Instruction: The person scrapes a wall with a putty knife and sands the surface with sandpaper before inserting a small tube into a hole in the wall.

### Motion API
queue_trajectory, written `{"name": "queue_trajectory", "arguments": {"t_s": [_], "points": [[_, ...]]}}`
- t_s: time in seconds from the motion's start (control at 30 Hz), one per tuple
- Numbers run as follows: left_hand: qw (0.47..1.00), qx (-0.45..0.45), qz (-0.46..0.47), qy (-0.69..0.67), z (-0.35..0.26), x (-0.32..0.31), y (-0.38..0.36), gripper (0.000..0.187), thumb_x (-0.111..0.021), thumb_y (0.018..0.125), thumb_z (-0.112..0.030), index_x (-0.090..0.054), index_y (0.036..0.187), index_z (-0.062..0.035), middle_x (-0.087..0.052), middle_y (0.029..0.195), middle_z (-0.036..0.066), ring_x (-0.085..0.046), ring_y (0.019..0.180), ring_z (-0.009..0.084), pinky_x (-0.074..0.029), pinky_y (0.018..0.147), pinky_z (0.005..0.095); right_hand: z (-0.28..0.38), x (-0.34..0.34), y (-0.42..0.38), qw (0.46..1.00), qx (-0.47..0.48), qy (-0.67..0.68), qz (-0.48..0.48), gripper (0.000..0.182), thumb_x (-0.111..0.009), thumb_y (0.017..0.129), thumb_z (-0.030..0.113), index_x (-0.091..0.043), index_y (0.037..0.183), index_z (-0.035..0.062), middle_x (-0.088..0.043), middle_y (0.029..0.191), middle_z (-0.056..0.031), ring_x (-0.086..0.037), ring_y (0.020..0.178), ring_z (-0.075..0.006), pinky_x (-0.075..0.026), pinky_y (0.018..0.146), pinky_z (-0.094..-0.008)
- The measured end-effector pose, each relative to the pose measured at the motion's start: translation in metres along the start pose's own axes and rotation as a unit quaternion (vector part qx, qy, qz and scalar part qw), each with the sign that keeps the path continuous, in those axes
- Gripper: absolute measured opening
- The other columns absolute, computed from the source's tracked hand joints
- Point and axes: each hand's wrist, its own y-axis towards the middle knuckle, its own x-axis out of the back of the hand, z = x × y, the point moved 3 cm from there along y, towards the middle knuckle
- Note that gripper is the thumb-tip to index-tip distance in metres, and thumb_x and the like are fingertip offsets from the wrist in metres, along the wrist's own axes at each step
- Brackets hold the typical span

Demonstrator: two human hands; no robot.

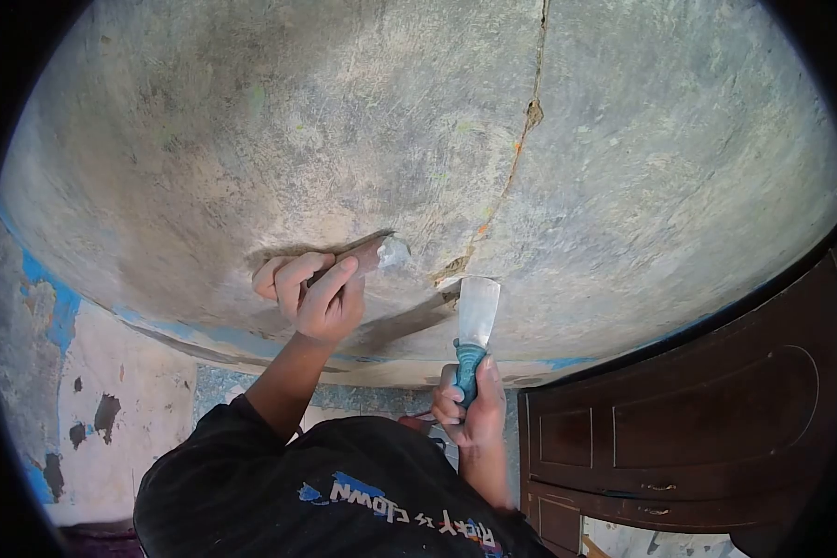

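Putty knife (477, 316) with a teal handle stands gripped in the right hand (471, 405), blade against the cracked ceiling (623, 167), while left hand (314, 293) fingers clasp a putty-laden scraper (372, 253) nearby.

Rough matt plaster wall (344, 121), shiny metal scraper blade (479, 312) w/ plastic handle (teal), dark glossy wood door (716, 409).

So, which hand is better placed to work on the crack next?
Probably the right hand: its putty knife blade sits beside the lower end of the crack. The left hand presses a flat tool farther off.
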Motion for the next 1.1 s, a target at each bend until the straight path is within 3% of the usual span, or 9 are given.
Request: {"name": "queue_trajectory", "arguments": {"t_s": [0.47, 1.1], "points": [[1.000, -0.002, 0.002, -0.004, -0.003, 0.001, 0.002, 0.030, -0.077, 0.081, -0.001, -0.067, 0.105, -0.0163, -0.058, 0.100, 0.004, -0.043, 0.099, 0.0246, -0.034, 0.085, 0.0370, 0.008, 0.003, 0.009, 1.000, 0.018, -0.025, 0.006, 0.029, -0.040, 0.110, 0.039, -0.045, 0.120, 0.0132, -0.047, 0.071, -0.0066, -0.034, 0.045, -0.0096, -0.025, 0.038, -0.0225], [1.000, 0.001, -0.003, 0.013, -0.003, 0.000, -0.003, 0.030, -0.078, 0.082, -0.005, -0.067, 0.106, -0.0181, -0.057, 0.099, 0.002, -0.042, 0.098, 0.0241, -0.034, 0.086, 0.0376, 0.006, -0.004, 0.000, 0.997, 0.040, -0.056, -0.033, 0.027, -0.037, 0.111, 0.037, -0.045, 0.116, 0.0117, -0.048, 0.070, -0.0065, -0.034, 0.045, -0.0090, -0.025, 0.039, -0.0231]]}}
